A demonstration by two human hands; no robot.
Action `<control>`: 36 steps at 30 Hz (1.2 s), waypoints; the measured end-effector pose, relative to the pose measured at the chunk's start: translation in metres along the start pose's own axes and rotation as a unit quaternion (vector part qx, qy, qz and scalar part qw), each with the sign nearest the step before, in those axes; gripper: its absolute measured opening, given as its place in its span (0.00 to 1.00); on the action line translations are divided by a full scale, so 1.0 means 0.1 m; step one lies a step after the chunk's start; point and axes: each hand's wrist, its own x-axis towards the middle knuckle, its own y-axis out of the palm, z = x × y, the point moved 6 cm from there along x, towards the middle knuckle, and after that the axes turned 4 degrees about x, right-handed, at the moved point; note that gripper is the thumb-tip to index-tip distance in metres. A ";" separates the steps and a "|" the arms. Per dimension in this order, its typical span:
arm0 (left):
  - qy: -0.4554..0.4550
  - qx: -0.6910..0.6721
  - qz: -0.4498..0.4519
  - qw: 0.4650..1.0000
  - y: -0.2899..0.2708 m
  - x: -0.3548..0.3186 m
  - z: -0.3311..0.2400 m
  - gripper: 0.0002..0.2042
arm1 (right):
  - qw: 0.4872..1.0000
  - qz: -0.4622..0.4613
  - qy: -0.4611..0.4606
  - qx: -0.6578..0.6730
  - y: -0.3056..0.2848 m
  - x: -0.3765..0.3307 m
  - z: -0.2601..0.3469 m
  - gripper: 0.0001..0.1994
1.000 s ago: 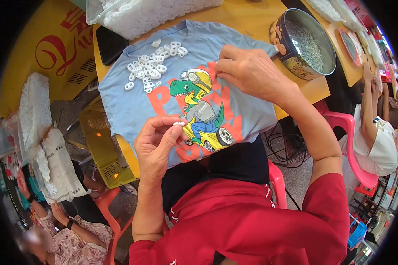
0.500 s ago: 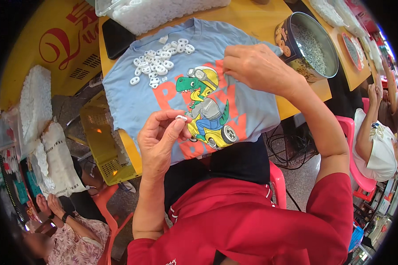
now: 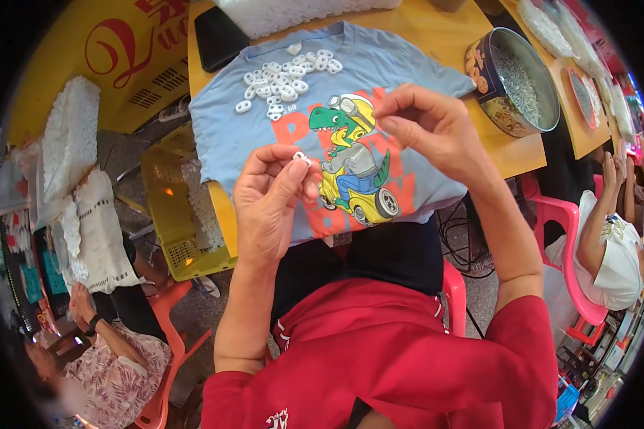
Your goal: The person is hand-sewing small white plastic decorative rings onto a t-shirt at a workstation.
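Observation:
My left hand [image 3: 268,193] is closed in a pinch round a small white two-hole plastic piece [image 3: 302,158], held above the front of a blue T-shirt [image 3: 229,143]. To its right my right hand [image 3: 429,129] hovers over the printed dinosaur, thumb and forefinger pinched together; what they hold, if anything, is too small to make out. Beyond both hands a loose pile of similar white plastic pieces [image 3: 283,80] lies on the shirt. The shirt is spread over the table edge and my lap.
A round tin [image 3: 490,89] of small metal bits stands at the right of the yellow table [image 3: 511,154]. A dark flat phone-like object [image 3: 220,39] and a clear bin of white pieces [image 3: 293,18] lie at the back. A yellow crate [image 3: 166,222] is on the left; other people sit either side.
My right hand has drawn back from near the tin toward my left hand, its fingers now pinched. The left hand has risen slightly. The whole view has shifted a little.

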 end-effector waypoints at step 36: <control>0.108 0.031 -0.006 0.994 0.13 -0.23 -0.17 0.08 | 0.972 -0.030 0.061 0.224 0.79 -0.19 -0.10 0.12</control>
